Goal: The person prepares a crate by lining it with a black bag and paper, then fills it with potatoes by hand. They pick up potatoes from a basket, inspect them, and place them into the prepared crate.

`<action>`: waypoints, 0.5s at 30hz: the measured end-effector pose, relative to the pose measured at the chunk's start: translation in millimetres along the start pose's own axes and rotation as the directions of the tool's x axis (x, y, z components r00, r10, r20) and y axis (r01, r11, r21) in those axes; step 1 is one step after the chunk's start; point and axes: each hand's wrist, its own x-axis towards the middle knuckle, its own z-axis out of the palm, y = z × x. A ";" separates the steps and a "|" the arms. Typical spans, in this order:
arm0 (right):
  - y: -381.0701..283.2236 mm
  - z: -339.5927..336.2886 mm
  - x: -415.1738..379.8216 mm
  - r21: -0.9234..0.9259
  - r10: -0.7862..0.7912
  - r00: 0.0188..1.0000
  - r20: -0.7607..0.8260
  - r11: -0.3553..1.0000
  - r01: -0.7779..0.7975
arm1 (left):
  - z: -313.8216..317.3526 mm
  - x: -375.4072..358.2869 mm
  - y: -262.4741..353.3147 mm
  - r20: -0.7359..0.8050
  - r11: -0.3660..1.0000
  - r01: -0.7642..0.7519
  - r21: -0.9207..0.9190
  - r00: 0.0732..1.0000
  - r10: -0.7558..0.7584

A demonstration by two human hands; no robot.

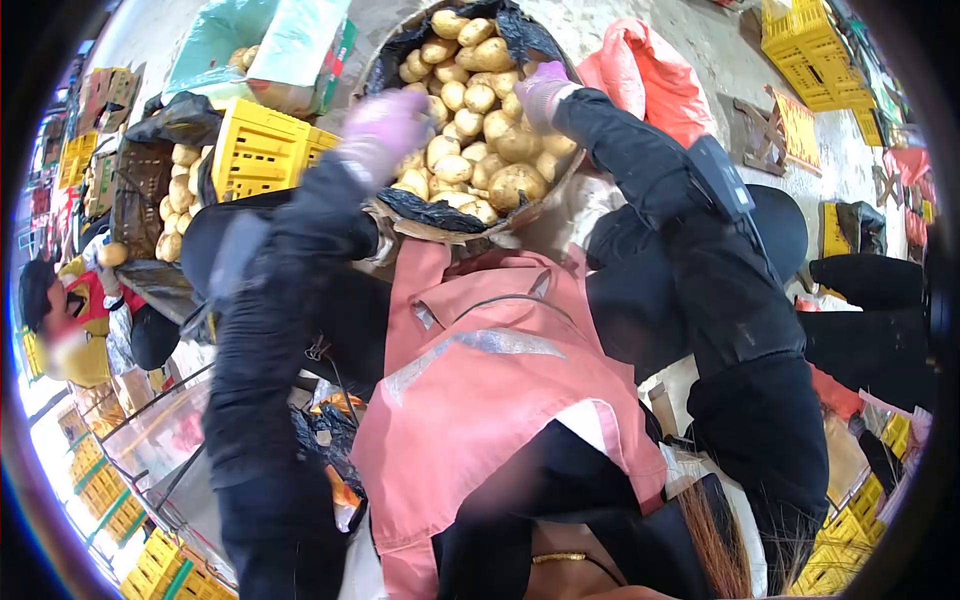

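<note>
A round basket (400, 228) lined with a black plastic bag (430, 210) stands in front of my knees, full of pale yellow potatoes (480, 100). My left hand (385, 130), in a purple glove, is smeared by motion over the basket's left side; its fingers cannot be made out. On the opposite side, my right hand (545, 95), gloved alike, is at the edge of the potatoes. Its fingers look bent and closed, and whatever they hold is hidden.
A yellow crate (262, 150) and a lined container of potatoes (150, 190) stand left of the basket. Beyond the basket's right rim lies a pink-red sack (650, 80). At far left, a person (80, 310) holds a potato (112, 254). Yellow crates (815, 50) sit upper right.
</note>
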 end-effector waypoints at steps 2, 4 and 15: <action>1.7 6.5 14.2 0.051 0.036 0.999 0.023 0.998 -0.037 | 41.8 10.7 34.3 0.347 0.991 -0.028 -0.130 0.935 0.072; 8.6 7.4 12.6 0.190 0.094 0.966 0.242 0.971 -0.142 | 114.0 18.9 48.1 0.428 0.992 -0.058 -0.113 0.898 0.101; 34.3 -16.2 -48.9 0.885 -0.155 0.945 0.287 -0.334 -0.324 | 179.4 2.7 73.3 0.520 0.950 0.229 -0.211 0.849 -0.089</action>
